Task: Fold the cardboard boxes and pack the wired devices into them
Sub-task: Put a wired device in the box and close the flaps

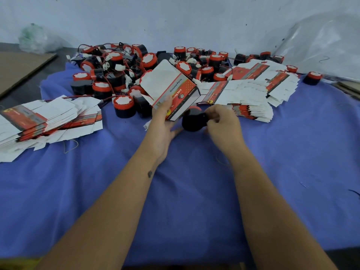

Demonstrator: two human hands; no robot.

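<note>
Left hand (163, 121) grips box (172, 88), seemingly

A pale wall (175, 16) rises behind a blue cloth (175, 191) — clear plastic sheeting (327, 45) far right.

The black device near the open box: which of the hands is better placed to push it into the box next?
Right. The right hand grips the black device beside the folded box. The left hand is holding that box, so it should probably only steady it.
</note>
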